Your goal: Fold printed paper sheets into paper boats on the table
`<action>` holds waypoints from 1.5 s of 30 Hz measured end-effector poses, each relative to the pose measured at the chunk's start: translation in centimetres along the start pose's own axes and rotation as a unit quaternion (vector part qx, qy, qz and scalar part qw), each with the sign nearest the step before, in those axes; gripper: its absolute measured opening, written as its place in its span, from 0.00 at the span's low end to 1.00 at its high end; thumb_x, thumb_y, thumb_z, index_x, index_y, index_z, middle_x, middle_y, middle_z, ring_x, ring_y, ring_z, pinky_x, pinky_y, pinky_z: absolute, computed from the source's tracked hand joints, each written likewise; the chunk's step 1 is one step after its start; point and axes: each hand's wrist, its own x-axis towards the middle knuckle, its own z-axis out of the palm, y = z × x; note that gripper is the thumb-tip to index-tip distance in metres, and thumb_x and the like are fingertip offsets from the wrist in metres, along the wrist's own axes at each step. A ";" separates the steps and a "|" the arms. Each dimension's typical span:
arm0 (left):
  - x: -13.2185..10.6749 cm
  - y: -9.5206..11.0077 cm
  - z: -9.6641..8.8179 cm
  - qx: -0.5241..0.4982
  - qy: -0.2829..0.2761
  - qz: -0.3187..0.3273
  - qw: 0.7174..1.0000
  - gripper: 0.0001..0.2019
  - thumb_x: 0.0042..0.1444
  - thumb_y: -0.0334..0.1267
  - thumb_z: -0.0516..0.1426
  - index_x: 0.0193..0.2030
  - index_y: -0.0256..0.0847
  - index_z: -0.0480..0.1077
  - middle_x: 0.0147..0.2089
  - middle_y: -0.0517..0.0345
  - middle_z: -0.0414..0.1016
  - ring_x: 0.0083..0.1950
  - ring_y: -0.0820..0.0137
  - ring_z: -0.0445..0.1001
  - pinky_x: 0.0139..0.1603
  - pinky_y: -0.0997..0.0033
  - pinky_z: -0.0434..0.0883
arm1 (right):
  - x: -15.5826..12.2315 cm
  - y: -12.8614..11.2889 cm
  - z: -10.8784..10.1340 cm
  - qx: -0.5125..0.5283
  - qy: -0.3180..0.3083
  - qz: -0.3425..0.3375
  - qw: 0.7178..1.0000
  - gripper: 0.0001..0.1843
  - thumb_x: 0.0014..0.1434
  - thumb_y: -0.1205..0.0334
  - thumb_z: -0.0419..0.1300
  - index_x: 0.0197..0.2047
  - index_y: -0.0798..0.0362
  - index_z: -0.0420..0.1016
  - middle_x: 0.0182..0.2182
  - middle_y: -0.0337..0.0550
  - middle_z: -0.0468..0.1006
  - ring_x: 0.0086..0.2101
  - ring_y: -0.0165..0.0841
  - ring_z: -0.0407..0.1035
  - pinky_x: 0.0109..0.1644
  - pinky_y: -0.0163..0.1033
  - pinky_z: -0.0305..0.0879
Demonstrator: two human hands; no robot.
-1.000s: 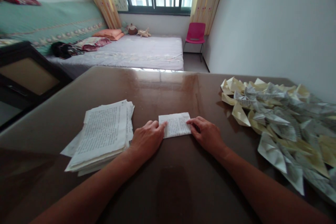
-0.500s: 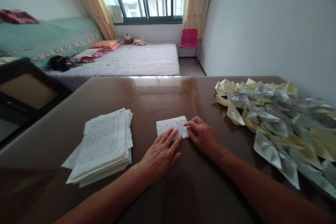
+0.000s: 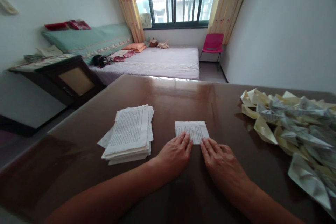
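A small folded sheet of printed paper [image 3: 193, 128] lies flat on the brown tabletop in front of me. My left hand [image 3: 175, 154] rests palm down with its fingertips on the paper's lower left part, fingers stretched out side by side. At the lower right corner, the fingertips of my right hand [image 3: 220, 157] press on the paper's edge, its fingers also stretched out and flat. Both thumbs are mostly hidden. To the left of my left hand sits a stack of printed sheets [image 3: 128, 129], its edges uneven.
Many folded paper boats [image 3: 265, 131], cream and printed white, are heaped on the right side of the glossy table [image 3: 162, 101]. Beyond the table are a bed [image 3: 178, 59], a pink chair [image 3: 213, 43] and a dark cabinet [image 3: 76, 80]. A white wall runs along the right.
My right hand has gone from a pointing finger at the paper's right edge to flat fingers at its lower corner. My left hand has slid to the lower edge. The view has swung left.
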 end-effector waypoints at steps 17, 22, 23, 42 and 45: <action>0.7 -1.5 -2.8 0.053 -0.048 -0.029 0.997 0.12 0.60 0.25 0.50 0.47 0.34 0.71 0.48 0.44 0.76 0.47 0.58 0.75 0.40 0.61 0.72 | 2.4 3.4 -1.3 0.090 -0.027 0.074 0.993 0.14 0.61 0.52 0.59 0.44 0.52 0.74 0.40 0.47 0.78 0.43 0.41 0.66 0.45 0.46 0.55; 0.6 -2.6 -2.5 0.040 -0.027 -0.035 0.998 0.10 0.59 0.25 0.52 0.45 0.36 0.71 0.43 0.49 0.78 0.43 0.60 0.77 0.38 0.62 0.73 | 2.3 4.0 -0.2 0.143 0.006 0.067 0.987 0.18 0.61 0.54 0.58 0.52 0.50 0.72 0.49 0.46 0.75 0.48 0.40 0.64 0.50 0.45 0.55; 0.6 -2.9 -2.3 0.034 -0.010 -0.038 0.999 0.10 0.59 0.26 0.52 0.45 0.36 0.71 0.43 0.50 0.78 0.43 0.61 0.77 0.39 0.62 0.73 | 2.3 4.3 0.0 0.150 0.015 0.068 0.986 0.18 0.60 0.55 0.60 0.53 0.50 0.72 0.50 0.45 0.75 0.49 0.39 0.64 0.50 0.45 0.55; 0.7 -4.2 -1.4 -0.063 0.076 -0.001 0.995 0.17 0.63 0.28 0.48 0.57 0.37 0.66 0.49 0.49 0.70 0.51 0.63 0.66 0.50 0.64 0.72 | 1.9 3.4 -1.6 0.129 0.052 -0.067 0.988 0.08 0.66 0.65 0.51 0.38 0.51 0.71 0.39 0.40 0.79 0.40 0.33 0.67 0.55 0.44 0.52; 0.6 -3.1 -1.7 -0.126 0.044 0.055 0.989 0.15 0.63 0.30 0.48 0.55 0.39 0.68 0.48 0.51 0.72 0.51 0.65 0.67 0.54 0.64 0.71 | 1.9 3.2 -1.9 0.136 0.024 -0.083 0.987 0.08 0.66 0.65 0.51 0.37 0.51 0.70 0.36 0.40 0.78 0.39 0.33 0.67 0.54 0.45 0.52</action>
